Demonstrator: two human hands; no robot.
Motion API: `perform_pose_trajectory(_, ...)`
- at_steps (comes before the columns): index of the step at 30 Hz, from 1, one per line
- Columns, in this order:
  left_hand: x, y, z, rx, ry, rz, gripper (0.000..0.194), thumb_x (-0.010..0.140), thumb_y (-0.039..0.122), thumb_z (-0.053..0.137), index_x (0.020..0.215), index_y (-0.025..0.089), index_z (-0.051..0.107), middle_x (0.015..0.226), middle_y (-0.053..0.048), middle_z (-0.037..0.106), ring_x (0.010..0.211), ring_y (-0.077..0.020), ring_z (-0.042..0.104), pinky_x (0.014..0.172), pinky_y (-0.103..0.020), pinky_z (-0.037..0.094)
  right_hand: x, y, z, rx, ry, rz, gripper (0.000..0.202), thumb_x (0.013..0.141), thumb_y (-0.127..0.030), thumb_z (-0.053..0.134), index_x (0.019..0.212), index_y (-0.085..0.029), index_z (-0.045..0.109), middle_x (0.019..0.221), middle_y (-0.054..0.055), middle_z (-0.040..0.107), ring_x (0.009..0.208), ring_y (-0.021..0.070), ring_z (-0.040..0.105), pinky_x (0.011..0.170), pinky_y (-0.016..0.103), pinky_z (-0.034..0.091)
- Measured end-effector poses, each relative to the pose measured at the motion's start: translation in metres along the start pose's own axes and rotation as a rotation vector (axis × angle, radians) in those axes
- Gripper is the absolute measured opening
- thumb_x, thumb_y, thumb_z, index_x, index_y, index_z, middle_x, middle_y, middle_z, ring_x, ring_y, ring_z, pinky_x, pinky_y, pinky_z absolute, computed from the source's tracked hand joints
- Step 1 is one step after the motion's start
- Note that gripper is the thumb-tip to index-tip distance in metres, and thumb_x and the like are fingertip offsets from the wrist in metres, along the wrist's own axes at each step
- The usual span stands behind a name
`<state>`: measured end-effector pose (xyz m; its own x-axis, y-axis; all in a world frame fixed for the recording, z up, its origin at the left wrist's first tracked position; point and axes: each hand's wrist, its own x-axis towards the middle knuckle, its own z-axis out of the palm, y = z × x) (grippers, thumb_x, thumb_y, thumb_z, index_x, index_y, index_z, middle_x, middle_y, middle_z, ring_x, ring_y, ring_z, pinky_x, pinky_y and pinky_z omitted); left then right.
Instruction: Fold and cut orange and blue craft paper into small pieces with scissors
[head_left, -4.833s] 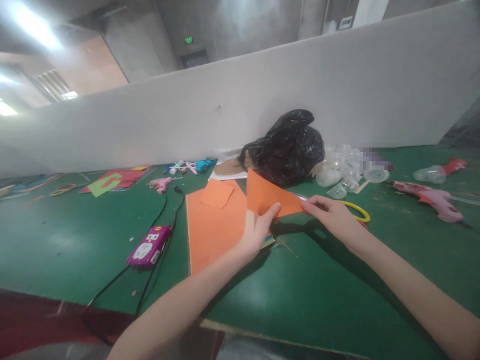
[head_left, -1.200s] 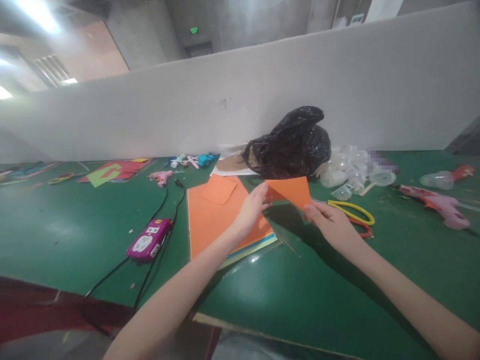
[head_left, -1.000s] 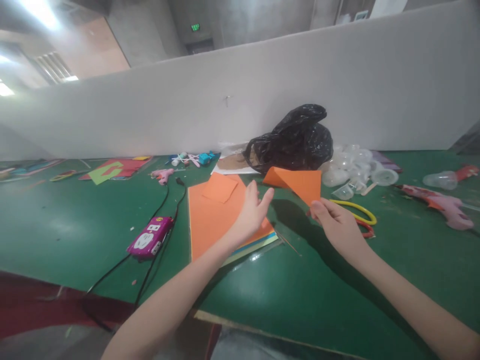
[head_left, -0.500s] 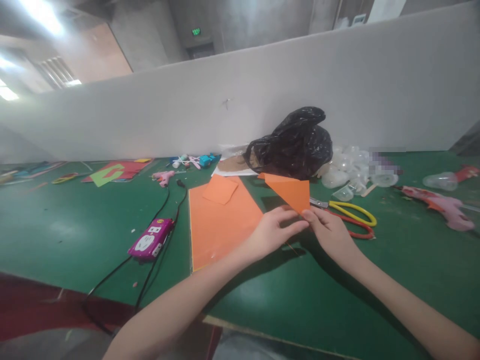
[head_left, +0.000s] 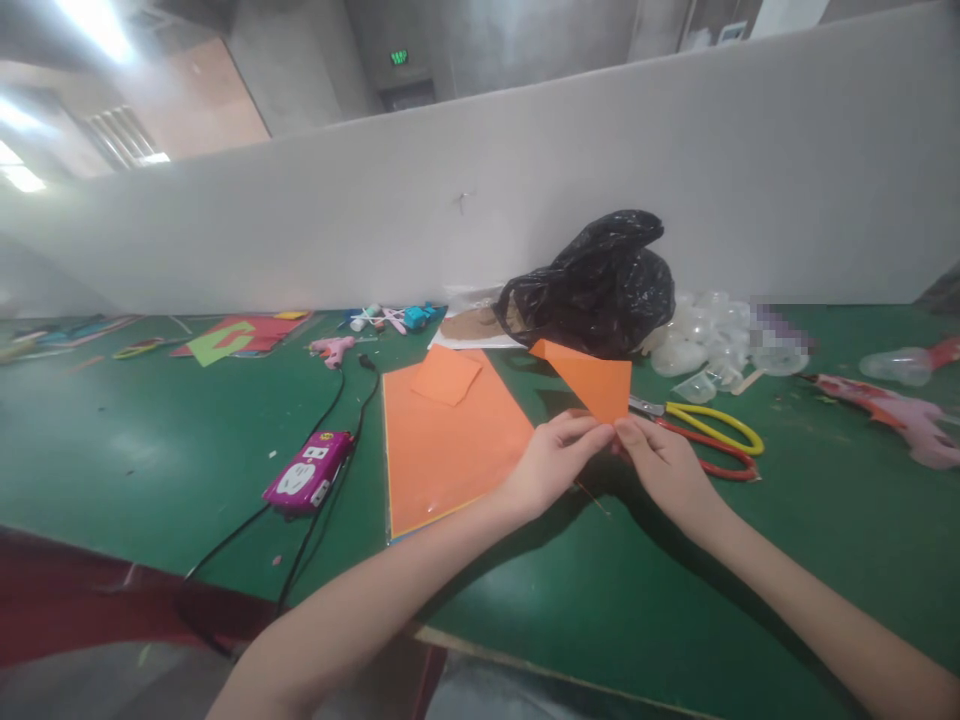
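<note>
"How many of each?"

"One left hand [head_left: 559,455], one right hand [head_left: 664,460], one orange sheet [head_left: 598,386]. Two pink guns: one glue gun [head_left: 332,349] towards 10 o'clock from the hands, another glue gun [head_left: 911,428] at 3. One pair of scissors [head_left: 716,408], also at 3, just beside the right hand."

"Materials?"

"The sheet is thin, matte paper, bent into a wedge. At 9 lies a flat paper stack [head_left: 454,460]; at 12, a crinkled, glossy plastic bag [head_left: 604,285]."

"Which way does the wedge point?"

"Its tip aims at 10; the long axis runs from 10 to 4. It is held above the green table [head_left: 540,610], both hands pinching its lower corner between thumb and fingers."
</note>
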<state>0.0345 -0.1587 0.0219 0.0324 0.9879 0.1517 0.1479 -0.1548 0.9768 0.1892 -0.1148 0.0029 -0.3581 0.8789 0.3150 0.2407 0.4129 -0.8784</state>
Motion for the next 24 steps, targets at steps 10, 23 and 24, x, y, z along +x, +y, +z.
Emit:
perform_pose_trajectory(10,0.0,0.001,0.007,-0.253,0.155,-0.183,0.029,0.084,0.038,0.067,0.064,0.017,0.069,0.069,0.002,0.057,0.063,-0.0108,0.049,0.062,-0.026,0.04,0.001,-0.011,-0.001,-0.063,-0.043,-0.023,0.046,0.096,-0.057,0.045,0.065,-0.022,0.05,0.062,-0.002,0.051,0.062,0.017,0.05,0.058,0.027,0.041)
perform_pose_trajectory(23,0.033,0.005,-0.058,-0.357,0.513,-0.073,0.023,0.074,0.039,0.075,0.083,0.018,0.077,0.09,-0.004,0.072,0.08,-0.014,0.06,0.08,-0.029,0.046,-0.002,-0.014,-0.001,-0.163,-0.118,-0.027,0.049,0.096,-0.058,0.044,0.061,-0.023,0.046,0.057,-0.003,0.047,0.057,0.016,0.047,0.056,0.028,0.036)
perform_pose_trajectory(24,0.034,0.004,-0.066,-0.345,0.546,-0.057,0.024,0.074,0.04,0.075,0.085,0.019,0.077,0.095,-0.005,0.073,0.081,-0.0138,0.061,0.08,-0.028,0.047,-0.003,-0.014,-0.001,-0.171,-0.132,-0.036,0.049,0.096,-0.058,0.044,0.061,-0.023,0.045,0.057,-0.003,0.047,0.057,0.0162,0.047,0.056,0.028,0.036)
